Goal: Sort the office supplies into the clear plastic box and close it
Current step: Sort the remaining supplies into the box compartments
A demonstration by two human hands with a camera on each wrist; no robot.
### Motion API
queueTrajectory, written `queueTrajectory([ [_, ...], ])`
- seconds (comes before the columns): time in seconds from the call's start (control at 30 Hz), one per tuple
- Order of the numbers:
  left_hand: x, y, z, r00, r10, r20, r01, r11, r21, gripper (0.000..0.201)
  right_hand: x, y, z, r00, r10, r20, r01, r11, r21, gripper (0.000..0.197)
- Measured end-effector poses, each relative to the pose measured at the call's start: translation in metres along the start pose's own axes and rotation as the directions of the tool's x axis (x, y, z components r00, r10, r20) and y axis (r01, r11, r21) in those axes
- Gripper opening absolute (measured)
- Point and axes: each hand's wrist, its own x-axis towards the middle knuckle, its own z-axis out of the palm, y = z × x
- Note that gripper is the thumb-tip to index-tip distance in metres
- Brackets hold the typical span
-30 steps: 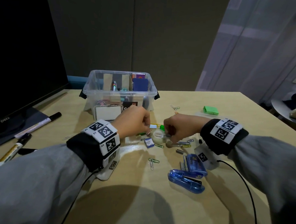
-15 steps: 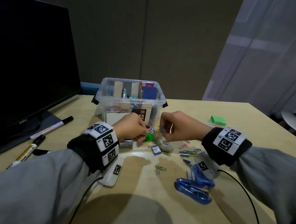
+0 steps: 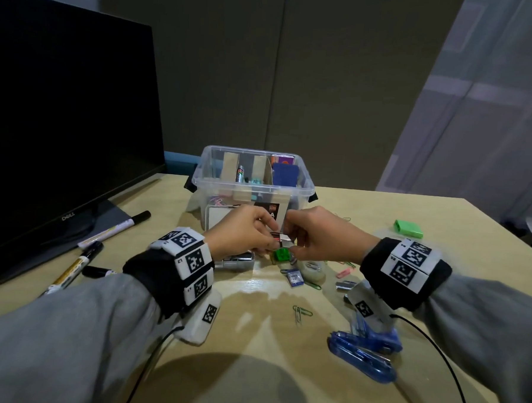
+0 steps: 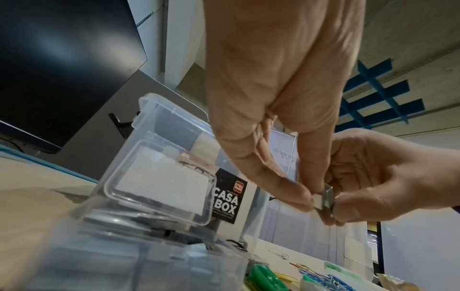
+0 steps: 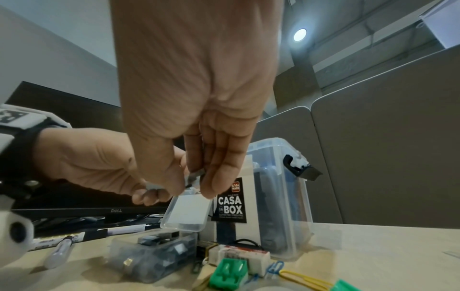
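Observation:
The clear plastic box (image 3: 302,184) stands open at the back of the desk, with supplies inside. Just in front of it my left hand (image 3: 267,240) and right hand (image 3: 290,244) meet above the desk. Both pinch one small silver metal piece (image 4: 326,198) between thumb and fingers, and the same metal piece (image 5: 196,175) shows in the right wrist view. Below the hands lie a small clear case (image 3: 237,261) with its lid (image 4: 159,185) up, a green plastic piece (image 3: 280,254), a tape roll (image 3: 312,270) and several paper clips (image 3: 300,312).
A dark monitor (image 3: 63,113) fills the left side, with two markers (image 3: 115,229) in front of it. A blue stapler (image 3: 361,354) lies at the near right and a green block (image 3: 408,228) at the far right. Cables run from both wrists.
Both hands have lifted from the clutter on the desk and come together in front of the box, and now they pinch the metal piece between them. My head view has tilted up.

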Motion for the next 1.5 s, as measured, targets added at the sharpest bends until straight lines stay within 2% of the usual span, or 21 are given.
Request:
queueTrajectory([
  [0.13, 0.0, -0.002, -0.002, 1.0, 0.0, 0.009, 0.0, 1.0, -0.003, 0.032, 0.0, -0.002, 0.002, 0.999, -0.028, -0.031, 0.028, 1.0, -0.011, 0.019],
  [0.4, 0.001, -0.001, -0.011, 0.999, 0.009, -0.048, -0.002, 0.989, 0.147, 0.036, 0.01, -0.01, -0.001, 0.995, -0.081, -0.059, 0.08, 0.997, -0.01, 0.019],
  [0.6, 0.002, -0.005, -0.024, 0.996, -0.038, -0.083, 0.051, 0.984, 0.17, 0.036, 0.023, -0.018, -0.002, 0.983, -0.154, -0.098, 0.152, 0.988, -0.036, 0.01],
  [0.73, 0.004, -0.012, -0.03, 0.994, -0.077, -0.077, 0.088, 0.984, 0.155, 0.035, 0.031, -0.02, 0.002, 0.979, -0.175, -0.108, 0.177, 0.984, 0.006, 0.007],
  [0.83, 0.007, -0.017, -0.033, 0.993, -0.083, -0.088, 0.097, 0.98, 0.174, 0.033, 0.037, -0.02, 0.009, 0.983, -0.146, -0.109, 0.152, 0.987, 0.043, 0.009],
  [1.0, 0.008, -0.023, -0.038, 0.988, -0.074, -0.136, 0.102, 0.97, 0.219, 0.026, 0.049, -0.017, 0.023, 0.993, 0.023, -0.113, 0.002, 0.977, 0.212, 0.01],
  [1.07, 0.007, -0.025, -0.042, 0.988, -0.069, -0.136, 0.101, 0.965, 0.244, 0.025, 0.054, -0.016, 0.025, 0.993, 0.084, -0.085, -0.059, 0.961, 0.27, 0.01],
  [1.23, 0.002, -0.034, -0.052, 0.984, -0.081, -0.159, 0.122, 0.955, 0.272, 0.025, 0.064, -0.016, 0.029, 0.979, 0.189, 0.075, -0.203, 0.882, 0.425, 0.018],
  [1.4, -0.003, -0.042, -0.061, 0.982, -0.091, -0.167, 0.135, 0.953, 0.271, 0.024, 0.066, -0.017, 0.035, 0.961, 0.157, 0.228, -0.229, 0.913, 0.338, 0.02],
  [1.5, -0.005, -0.042, -0.064, 0.984, -0.09, -0.156, 0.126, 0.962, 0.241, 0.022, 0.067, -0.017, 0.041, 0.957, 0.105, 0.271, -0.176, 0.951, 0.254, 0.014],
])
